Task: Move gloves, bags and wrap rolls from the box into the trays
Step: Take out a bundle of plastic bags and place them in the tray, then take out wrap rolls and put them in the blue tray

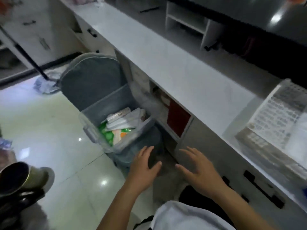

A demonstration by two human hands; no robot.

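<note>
Both hands reach empty, fingers spread: the left hand and right hand hover just short of the clear box on the floor. White packets, probably bags or gloves given the blur, lie beyond the left fingertips. The person should grip one bundle firmly, then lift it up to the white tray on the counter, beyond the right fingertips.

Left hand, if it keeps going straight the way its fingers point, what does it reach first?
Probably the near rim of the clear plastic storage box holding white and green packets. The open, empty left hand points up-frame toward it, though depth from this single view is uncertain.
</note>
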